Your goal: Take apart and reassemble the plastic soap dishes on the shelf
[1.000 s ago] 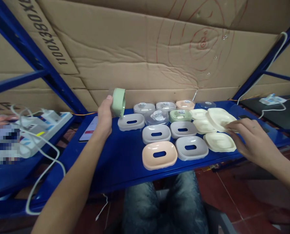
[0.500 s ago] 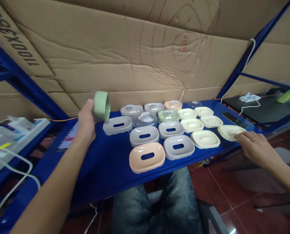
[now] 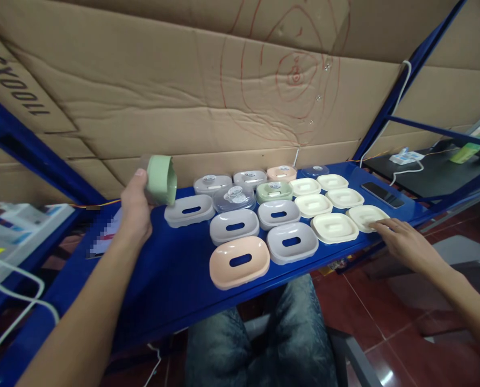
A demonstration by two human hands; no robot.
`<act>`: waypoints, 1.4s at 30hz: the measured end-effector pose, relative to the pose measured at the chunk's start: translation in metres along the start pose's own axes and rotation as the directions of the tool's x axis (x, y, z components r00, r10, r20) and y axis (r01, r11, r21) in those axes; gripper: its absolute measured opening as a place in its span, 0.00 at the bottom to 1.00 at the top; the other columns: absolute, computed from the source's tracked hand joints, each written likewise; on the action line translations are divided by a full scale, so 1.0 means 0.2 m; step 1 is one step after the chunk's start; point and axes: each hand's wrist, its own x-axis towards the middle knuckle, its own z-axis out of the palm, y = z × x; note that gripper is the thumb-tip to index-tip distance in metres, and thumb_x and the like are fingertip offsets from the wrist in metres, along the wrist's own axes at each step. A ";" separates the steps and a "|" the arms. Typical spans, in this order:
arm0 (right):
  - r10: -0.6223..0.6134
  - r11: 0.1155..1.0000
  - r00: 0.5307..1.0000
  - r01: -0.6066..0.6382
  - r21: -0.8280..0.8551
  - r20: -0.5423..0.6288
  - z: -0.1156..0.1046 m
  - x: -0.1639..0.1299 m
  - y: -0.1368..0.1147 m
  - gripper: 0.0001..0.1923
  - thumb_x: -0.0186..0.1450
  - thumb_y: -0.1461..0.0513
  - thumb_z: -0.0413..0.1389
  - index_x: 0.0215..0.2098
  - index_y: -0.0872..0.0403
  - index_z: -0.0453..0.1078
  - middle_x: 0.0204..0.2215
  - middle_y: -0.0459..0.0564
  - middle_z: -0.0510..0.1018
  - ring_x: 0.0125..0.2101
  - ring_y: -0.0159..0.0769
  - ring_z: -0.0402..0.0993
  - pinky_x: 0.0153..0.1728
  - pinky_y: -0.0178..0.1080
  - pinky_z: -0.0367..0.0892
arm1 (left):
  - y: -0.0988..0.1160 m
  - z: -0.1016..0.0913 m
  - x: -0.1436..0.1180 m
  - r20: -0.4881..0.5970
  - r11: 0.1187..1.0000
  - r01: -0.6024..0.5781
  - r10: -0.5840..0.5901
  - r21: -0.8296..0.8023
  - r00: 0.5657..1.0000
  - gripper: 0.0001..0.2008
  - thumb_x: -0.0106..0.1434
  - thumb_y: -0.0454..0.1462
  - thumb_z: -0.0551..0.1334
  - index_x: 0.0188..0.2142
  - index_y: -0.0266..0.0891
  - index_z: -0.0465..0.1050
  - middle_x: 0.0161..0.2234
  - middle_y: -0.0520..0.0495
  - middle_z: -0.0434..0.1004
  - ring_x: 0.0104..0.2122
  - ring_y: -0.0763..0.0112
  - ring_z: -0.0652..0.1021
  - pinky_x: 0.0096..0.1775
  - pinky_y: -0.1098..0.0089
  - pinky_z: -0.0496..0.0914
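Only cardboard (image 3: 102,97) txt reads, inverted: "1100X".

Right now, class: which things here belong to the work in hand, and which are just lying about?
In use:
left hand holding green soap dish
right hand touching cream tray
other dishes, e.g. peach dish

Lying about:
phone
power strip
cardboard

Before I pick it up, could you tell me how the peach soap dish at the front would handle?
The peach soap dish looks like thin moulded plastic, so probably stiff and light. It sits low and flat, so unlikely to tip. Its smooth rim may slide easily on the blue shelf.
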 end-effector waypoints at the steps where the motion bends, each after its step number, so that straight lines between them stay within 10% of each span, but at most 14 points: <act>1: -0.011 1.000 1.000 0.011 -0.005 -0.001 0.01 0.00 0.00 0.24 0.68 0.69 0.51 0.54 0.47 0.81 0.55 0.67 0.84 0.56 0.59 0.82 0.57 0.57 0.76 | 0.00 0.00 0.00 -0.001 1.000 0.000 0.000 -0.007 1.000 0.24 0.65 0.55 0.67 0.48 0.39 0.80 0.35 0.51 0.83 0.40 0.62 0.82 0.41 0.66 0.81; 17: -0.004 1.000 0.999 0.004 0.007 -0.050 0.13 -0.02 -0.02 0.23 0.81 0.54 0.47 0.64 0.52 0.75 0.62 0.62 0.81 0.64 0.54 0.76 0.74 0.61 0.57 | 0.05 0.00 -0.01 0.008 0.993 0.012 -0.013 0.121 1.000 0.37 0.52 0.63 0.71 0.49 0.39 0.76 0.39 0.50 0.82 0.41 0.63 0.80 0.38 0.69 0.77; 42: 0.175 0.959 0.963 -0.120 0.258 -0.205 0.16 0.04 -0.16 0.16 0.74 0.51 0.60 0.54 0.49 0.78 0.53 0.62 0.83 0.56 0.59 0.81 0.61 0.57 0.74 | 0.00 -0.03 0.03 0.047 0.984 -0.045 0.037 0.173 0.998 0.45 0.49 0.69 0.71 0.51 0.36 0.75 0.41 0.48 0.80 0.39 0.65 0.77 0.42 0.63 0.80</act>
